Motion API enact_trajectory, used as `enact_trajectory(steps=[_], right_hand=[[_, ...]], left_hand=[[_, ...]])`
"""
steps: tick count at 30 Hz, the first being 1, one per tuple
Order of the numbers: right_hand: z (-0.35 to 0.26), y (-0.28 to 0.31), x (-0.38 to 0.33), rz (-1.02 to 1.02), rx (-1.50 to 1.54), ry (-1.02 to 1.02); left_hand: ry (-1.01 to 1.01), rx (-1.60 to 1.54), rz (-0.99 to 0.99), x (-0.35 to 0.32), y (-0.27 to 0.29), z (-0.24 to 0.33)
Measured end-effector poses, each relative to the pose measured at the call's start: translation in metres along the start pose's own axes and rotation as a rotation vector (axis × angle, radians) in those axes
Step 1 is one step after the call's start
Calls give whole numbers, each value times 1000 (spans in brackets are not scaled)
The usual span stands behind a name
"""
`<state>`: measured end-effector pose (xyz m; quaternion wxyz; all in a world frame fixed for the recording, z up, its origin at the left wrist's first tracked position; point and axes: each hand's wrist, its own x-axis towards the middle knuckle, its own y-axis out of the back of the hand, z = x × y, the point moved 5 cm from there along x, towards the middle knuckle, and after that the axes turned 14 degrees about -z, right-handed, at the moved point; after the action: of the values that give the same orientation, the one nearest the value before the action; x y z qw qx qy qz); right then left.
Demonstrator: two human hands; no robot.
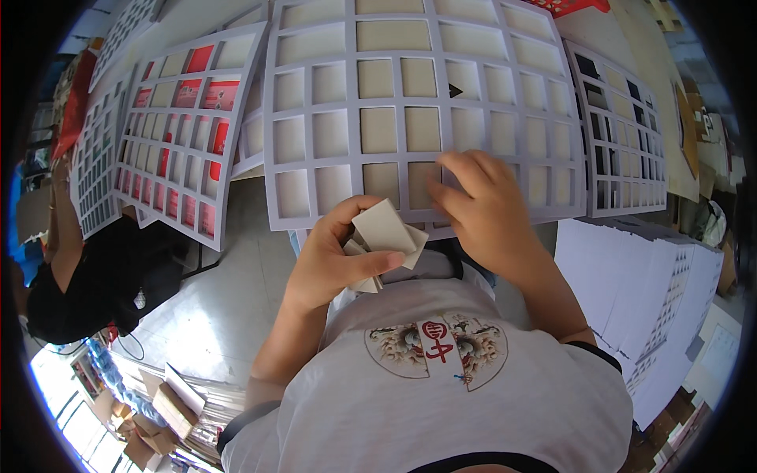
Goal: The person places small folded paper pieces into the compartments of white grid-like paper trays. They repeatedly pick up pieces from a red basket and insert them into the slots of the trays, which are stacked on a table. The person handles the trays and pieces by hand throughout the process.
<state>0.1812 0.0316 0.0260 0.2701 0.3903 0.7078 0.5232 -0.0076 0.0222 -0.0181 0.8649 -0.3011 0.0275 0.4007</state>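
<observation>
My left hand [319,264] is closed round a loose stack of small beige rectangular boards [382,226], their edges fanned out unevenly. In front of me lies a large white grid frame [353,130] with rows of rectangular openings. My right hand [493,213] is over its near edge, fingers bent and apart, the tips touching a beige board [418,175] in a near-row opening. That board is partly covered by the fingers. Similar beige boards [378,130] fill the frame's two middle columns; the openings on either side look whiter.
Tilted at the left is another grid frame [225,146] with red-and-white printing showing through. A darker-backed grid frame [623,134] lies at the right. Below it stands a large white stack [623,284]. A person in black [75,292] is at the far left.
</observation>
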Motion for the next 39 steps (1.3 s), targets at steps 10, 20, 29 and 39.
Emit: enact_trajectory(steps=[10, 20, 29, 39], right_hand=[[13, 1, -11, 350, 1159, -158], [58, -6, -26, 218, 686, -317], [23, 13, -43, 22, 208, -80], [46, 28, -56, 164, 946, -212]], left_hand=[[92, -1, -139, 31, -33, 4], [122, -42, -35, 23, -22, -2], [126, -28, -15, 23, -29, 4], [171, 225, -62, 40, -54, 8]])
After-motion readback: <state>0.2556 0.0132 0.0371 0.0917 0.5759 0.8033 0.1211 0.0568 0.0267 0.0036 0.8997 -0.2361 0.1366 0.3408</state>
